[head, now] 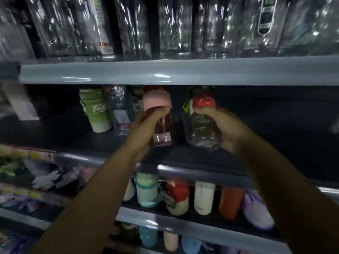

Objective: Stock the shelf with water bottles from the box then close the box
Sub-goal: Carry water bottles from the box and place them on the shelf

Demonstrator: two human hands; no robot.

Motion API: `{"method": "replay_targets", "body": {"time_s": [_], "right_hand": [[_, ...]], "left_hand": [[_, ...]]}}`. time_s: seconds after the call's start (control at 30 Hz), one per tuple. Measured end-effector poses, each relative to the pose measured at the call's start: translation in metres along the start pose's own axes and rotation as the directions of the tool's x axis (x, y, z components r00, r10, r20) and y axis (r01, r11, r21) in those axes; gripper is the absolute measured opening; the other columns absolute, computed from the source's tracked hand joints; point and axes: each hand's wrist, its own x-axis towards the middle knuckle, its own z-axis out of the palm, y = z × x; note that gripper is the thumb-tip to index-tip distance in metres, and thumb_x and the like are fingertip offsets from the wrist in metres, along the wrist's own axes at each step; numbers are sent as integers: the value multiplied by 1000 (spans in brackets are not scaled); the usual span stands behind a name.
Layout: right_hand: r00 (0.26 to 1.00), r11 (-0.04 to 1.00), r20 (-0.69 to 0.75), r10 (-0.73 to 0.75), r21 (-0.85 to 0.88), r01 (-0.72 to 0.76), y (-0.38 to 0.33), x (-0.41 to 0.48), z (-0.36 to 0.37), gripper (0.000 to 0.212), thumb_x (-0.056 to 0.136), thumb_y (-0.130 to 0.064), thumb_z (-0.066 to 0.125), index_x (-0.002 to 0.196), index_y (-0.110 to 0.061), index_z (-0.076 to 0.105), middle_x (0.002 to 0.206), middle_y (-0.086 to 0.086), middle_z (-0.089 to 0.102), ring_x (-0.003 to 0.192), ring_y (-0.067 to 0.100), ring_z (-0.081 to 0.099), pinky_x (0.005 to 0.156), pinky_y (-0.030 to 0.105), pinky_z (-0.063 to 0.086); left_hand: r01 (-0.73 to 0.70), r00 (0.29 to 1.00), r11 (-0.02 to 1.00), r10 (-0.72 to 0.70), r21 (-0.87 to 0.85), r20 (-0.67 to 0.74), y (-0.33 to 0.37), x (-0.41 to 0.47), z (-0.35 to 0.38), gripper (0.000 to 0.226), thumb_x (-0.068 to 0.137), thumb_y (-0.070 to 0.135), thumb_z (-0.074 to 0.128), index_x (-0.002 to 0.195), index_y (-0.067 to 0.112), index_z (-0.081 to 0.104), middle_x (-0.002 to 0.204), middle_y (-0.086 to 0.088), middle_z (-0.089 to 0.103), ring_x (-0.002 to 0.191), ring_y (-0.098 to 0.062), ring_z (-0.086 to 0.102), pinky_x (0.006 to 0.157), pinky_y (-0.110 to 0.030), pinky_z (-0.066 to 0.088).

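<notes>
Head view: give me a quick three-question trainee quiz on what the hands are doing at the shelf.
1. True or false: the left hand grips the pink bottle.
2. Which does the right hand grip? A) white bottle B) clear bottle with red cap C) orange bottle
3. Fill in: in the picture, the green bottle stands to the ___ of the pink bottle.
Key: 1 true; 2 B; 3 left.

The shelf edge (pixel 165 71) hides the tops of the pink bottle (pixel 157 100) and the clear bottle (pixel 200 128). The fingers of the right hand (pixel 231 129) are behind the clear bottle. The packages (pixel 174 24) above are blurred, their labels not readable.
</notes>
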Motion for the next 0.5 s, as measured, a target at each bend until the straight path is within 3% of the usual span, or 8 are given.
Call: {"method": "replay_targets", "body": {"time_s": [0.07, 0.2, 0.27, 0.33, 0.43, 0.5], "right_hand": [[996, 1000, -82, 16, -16, -17, -1, 15, 11, 60, 68, -31, 89, 120, -9, 68, 102, 15, 78, 81, 34, 77, 64, 46, 60], [970, 999, -241, -19, -46, 8, -4, 30, 22, 20, 75, -20, 84, 85, -4, 75, 74, 11, 74, 53, 24, 69, 48, 37, 58], [957, 997, -288, -43, -68, 24, -5, 38, 26, 23, 74, -15, 85, 90, -1, 75, 73, 11, 72, 53, 21, 68, 52, 36, 61], [942, 991, -321, -95, -124, 58, -5, 49, 27, 21, 73, -10, 86, 88, -4, 72, 69, 7, 72, 52, 16, 68, 47, 26, 56], [916, 958, -356, -183, -273, 85, 0, 73, 29, 30, 65, -19, 93, 86, -17, 72, 88, 6, 77, 79, 20, 74, 70, 34, 62], [914, 944, -351, -203, -319, 87, 6, 88, 32, 34, 64, -24, 95, 86, -21, 70, 98, 8, 77, 91, 27, 75, 83, 43, 62]], "left_hand": [[40, 997, 999, -40, -11, 70, 0, 30, -7, 83, 58, 52, 92, 131, 19, 66, 115, -8, 77, 104, -26, 75, 86, -48, 61], [-24, 998, 999, 22, 46, 55, -6, 73, -13, 60, 69, 27, 93, 123, 18, 70, 106, -3, 79, 96, -21, 76, 75, -37, 61], [-88, 995, 990, 82, 114, 60, -9, 86, -13, 58, 69, 21, 94, 122, 17, 69, 106, -2, 78, 97, -21, 75, 81, -39, 61], [-154, 987, 970, 143, 190, 69, -12, 99, -12, 56, 69, 18, 94, 118, 16, 67, 106, 0, 77, 97, -19, 74, 83, -34, 61], [-236, 970, 904, 242, 358, 27, -16, 116, -10, 54, 68, 19, 95, 113, 20, 65, 107, 4, 73, 98, -18, 71, 74, -25, 57], [-265, 955, 837, 298, 479, 7, -19, 125, -10, 60, 68, 22, 95, 120, 16, 65, 111, 1, 71, 99, -19, 68, 77, -26, 53]]}}
